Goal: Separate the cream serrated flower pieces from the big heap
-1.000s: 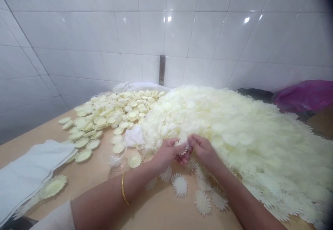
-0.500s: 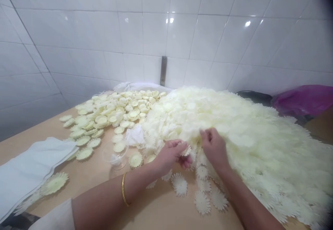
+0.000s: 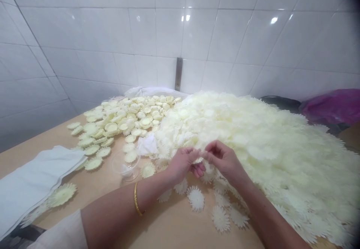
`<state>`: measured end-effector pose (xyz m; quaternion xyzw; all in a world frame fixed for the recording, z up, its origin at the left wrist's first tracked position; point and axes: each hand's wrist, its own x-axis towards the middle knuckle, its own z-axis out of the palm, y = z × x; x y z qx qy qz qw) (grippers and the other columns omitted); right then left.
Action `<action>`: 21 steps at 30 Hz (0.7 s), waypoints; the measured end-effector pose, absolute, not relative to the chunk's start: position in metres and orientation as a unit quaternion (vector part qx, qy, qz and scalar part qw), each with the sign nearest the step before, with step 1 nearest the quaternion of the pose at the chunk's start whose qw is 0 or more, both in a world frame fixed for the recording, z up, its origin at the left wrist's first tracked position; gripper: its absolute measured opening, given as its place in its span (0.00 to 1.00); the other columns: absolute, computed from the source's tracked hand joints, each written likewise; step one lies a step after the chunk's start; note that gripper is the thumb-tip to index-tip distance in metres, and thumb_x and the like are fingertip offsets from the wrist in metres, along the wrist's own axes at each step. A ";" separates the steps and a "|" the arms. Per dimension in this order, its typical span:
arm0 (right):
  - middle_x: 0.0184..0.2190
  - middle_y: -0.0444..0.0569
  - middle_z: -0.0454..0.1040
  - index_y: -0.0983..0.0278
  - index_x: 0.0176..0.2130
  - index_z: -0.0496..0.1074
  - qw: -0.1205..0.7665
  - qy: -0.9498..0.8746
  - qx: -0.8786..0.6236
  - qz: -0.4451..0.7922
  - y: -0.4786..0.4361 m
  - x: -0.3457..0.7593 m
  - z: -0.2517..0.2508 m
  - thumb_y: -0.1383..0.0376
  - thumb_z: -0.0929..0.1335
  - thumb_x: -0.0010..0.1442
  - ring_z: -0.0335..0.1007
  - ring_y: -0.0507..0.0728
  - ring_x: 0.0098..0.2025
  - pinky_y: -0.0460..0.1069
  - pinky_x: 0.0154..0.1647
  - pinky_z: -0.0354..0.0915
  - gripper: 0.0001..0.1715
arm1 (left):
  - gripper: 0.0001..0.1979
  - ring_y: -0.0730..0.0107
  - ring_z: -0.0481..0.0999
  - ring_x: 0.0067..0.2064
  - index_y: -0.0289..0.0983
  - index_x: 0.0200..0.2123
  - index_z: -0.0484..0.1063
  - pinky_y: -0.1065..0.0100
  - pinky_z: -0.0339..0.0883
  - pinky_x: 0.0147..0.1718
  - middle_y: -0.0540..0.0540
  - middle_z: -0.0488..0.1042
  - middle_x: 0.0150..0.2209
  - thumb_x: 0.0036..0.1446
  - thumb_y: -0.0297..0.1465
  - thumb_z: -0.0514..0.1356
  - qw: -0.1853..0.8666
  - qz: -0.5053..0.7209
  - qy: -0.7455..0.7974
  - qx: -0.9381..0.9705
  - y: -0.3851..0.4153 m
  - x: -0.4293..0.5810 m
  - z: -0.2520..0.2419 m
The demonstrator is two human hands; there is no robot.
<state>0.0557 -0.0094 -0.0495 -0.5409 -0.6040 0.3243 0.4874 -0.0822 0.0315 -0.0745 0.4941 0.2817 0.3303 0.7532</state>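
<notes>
My left hand (image 3: 185, 164) is closed, thumb and fingers pinching a pale cream flower-shaped piece (image 3: 198, 160) with a fringed edge. Only a little of that piece shows. Against the left thumb tip, the fingertips of my right hand (image 3: 223, 162) are pinched together; what they grip is too small to make out. Behind and right of both hands rises a big heap of thin, pale flower-shaped pieces (image 3: 267, 151). Several loose ones, such as a scalloped white flower piece (image 3: 196, 198), lie on the brown tabletop (image 3: 168, 228) below my hands.
Thicker, stacked flower pieces (image 3: 112, 127) spread over the left back. A clear plastic cup (image 3: 126, 168) and a crumpled white tissue (image 3: 147, 145) stand left of my hands. White folded cloth (image 3: 36, 181) covers the left edge. A purple bag (image 3: 332, 106) lies far right, before the tiled wall (image 3: 98, 27).
My right hand has moved left from the front of the heap until its fingertips meet those of my left hand. The left hand keeps its flower piece in nearly the same place.
</notes>
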 end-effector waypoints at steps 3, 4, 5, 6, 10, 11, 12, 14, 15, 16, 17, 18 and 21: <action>0.20 0.38 0.61 0.63 0.26 0.59 0.456 -0.608 -0.545 0.355 -0.011 0.051 -0.049 0.56 0.72 0.42 0.59 0.49 0.22 0.45 0.22 0.57 0.20 | 0.19 0.75 0.67 0.15 0.32 0.22 0.65 0.75 0.59 0.14 0.47 0.69 0.16 0.46 0.44 0.59 0.741 0.325 0.293 0.509 0.031 -0.082 -0.074; 0.20 0.38 0.62 0.62 0.26 0.58 0.445 -0.609 -0.542 0.370 -0.012 0.050 -0.049 0.57 0.72 0.43 0.60 0.49 0.22 0.45 0.23 0.58 0.20 | 0.19 0.75 0.67 0.15 0.32 0.22 0.65 0.75 0.59 0.14 0.47 0.69 0.16 0.45 0.45 0.59 0.738 0.322 0.298 0.513 0.031 -0.082 -0.074; 0.19 0.38 0.63 0.62 0.27 0.58 0.433 -0.610 -0.537 0.389 -0.013 0.049 -0.048 0.57 0.71 0.44 0.62 0.50 0.22 0.46 0.24 0.59 0.19 | 0.19 0.75 0.67 0.15 0.32 0.23 0.66 0.75 0.59 0.14 0.48 0.69 0.15 0.45 0.45 0.60 0.737 0.318 0.300 0.516 0.031 -0.082 -0.074; 0.19 0.39 0.64 0.62 0.28 0.58 0.420 -0.612 -0.530 0.410 -0.015 0.048 -0.047 0.57 0.70 0.46 0.64 0.51 0.22 0.47 0.25 0.61 0.18 | 0.19 0.75 0.68 0.15 0.32 0.24 0.67 0.75 0.59 0.14 0.48 0.68 0.15 0.45 0.45 0.60 0.737 0.313 0.301 0.518 0.031 -0.082 -0.074; 0.19 0.40 0.68 0.62 0.29 0.58 0.387 -0.608 -0.504 0.476 -0.018 0.048 -0.042 0.59 0.69 0.48 0.67 0.53 0.23 0.49 0.28 0.63 0.16 | 0.20 0.74 0.69 0.18 0.30 0.28 0.70 0.74 0.61 0.17 0.47 0.69 0.18 0.44 0.44 0.61 0.741 0.291 0.304 0.523 0.032 -0.083 -0.075; 0.19 0.40 0.68 0.62 0.29 0.58 0.388 -0.602 -0.501 0.486 -0.018 0.048 -0.042 0.59 0.69 0.48 0.68 0.53 0.24 0.49 0.28 0.63 0.15 | 0.21 0.74 0.69 0.18 0.30 0.29 0.71 0.73 0.62 0.17 0.46 0.70 0.19 0.43 0.45 0.61 0.741 0.287 0.305 0.525 0.032 -0.084 -0.075; 0.19 0.41 0.69 0.62 0.30 0.58 0.390 -0.595 -0.499 0.496 -0.018 0.048 -0.041 0.60 0.69 0.48 0.68 0.53 0.24 0.49 0.28 0.63 0.15 | 0.21 0.74 0.70 0.19 0.30 0.29 0.71 0.73 0.62 0.18 0.46 0.70 0.20 0.43 0.45 0.61 0.739 0.287 0.306 0.527 0.032 -0.084 -0.075; 0.20 0.41 0.69 0.62 0.29 0.59 0.394 -0.581 -0.501 0.507 -0.018 0.048 -0.041 0.61 0.68 0.48 0.68 0.53 0.24 0.49 0.28 0.63 0.14 | 0.22 0.74 0.70 0.19 0.30 0.29 0.72 0.72 0.63 0.20 0.46 0.70 0.21 0.43 0.45 0.61 0.731 0.291 0.310 0.533 0.032 -0.084 -0.075; 0.19 0.41 0.68 0.62 0.29 0.59 0.394 -0.576 -0.506 0.507 -0.017 0.048 -0.042 0.61 0.68 0.48 0.68 0.53 0.23 0.49 0.28 0.63 0.14 | 0.22 0.74 0.69 0.20 0.29 0.28 0.72 0.72 0.63 0.20 0.46 0.70 0.20 0.43 0.45 0.61 0.727 0.295 0.311 0.536 0.031 -0.084 -0.076; 0.19 0.40 0.68 0.62 0.29 0.58 0.394 -0.573 -0.514 0.503 -0.017 0.048 -0.043 0.61 0.69 0.48 0.67 0.53 0.23 0.49 0.27 0.62 0.14 | 0.22 0.74 0.69 0.19 0.29 0.27 0.72 0.72 0.63 0.20 0.47 0.69 0.19 0.43 0.46 0.60 0.725 0.300 0.312 0.536 0.031 -0.084 -0.077; 0.18 0.40 0.67 0.62 0.28 0.59 0.393 -0.571 -0.524 0.494 -0.016 0.048 -0.044 0.62 0.69 0.47 0.67 0.52 0.23 0.48 0.27 0.62 0.14 | 0.22 0.74 0.69 0.20 0.29 0.27 0.71 0.71 0.63 0.21 0.47 0.69 0.19 0.43 0.46 0.60 0.724 0.303 0.311 0.536 0.030 -0.084 -0.077; 0.18 0.39 0.66 0.63 0.28 0.59 0.392 -0.572 -0.536 0.481 -0.015 0.048 -0.046 0.62 0.69 0.46 0.66 0.52 0.22 0.48 0.26 0.61 0.14 | 0.21 0.73 0.69 0.20 0.29 0.26 0.71 0.71 0.63 0.21 0.47 0.68 0.18 0.43 0.46 0.61 0.726 0.305 0.308 0.534 0.030 -0.083 -0.078; 0.18 0.38 0.64 0.62 0.27 0.59 0.381 -0.587 -0.571 0.430 -0.013 0.049 -0.051 0.63 0.70 0.44 0.63 0.51 0.22 0.46 0.24 0.59 0.15 | 0.21 0.72 0.71 0.21 0.30 0.27 0.71 0.71 0.64 0.21 0.47 0.69 0.19 0.43 0.45 0.61 0.746 0.303 0.302 0.510 0.029 -0.081 -0.079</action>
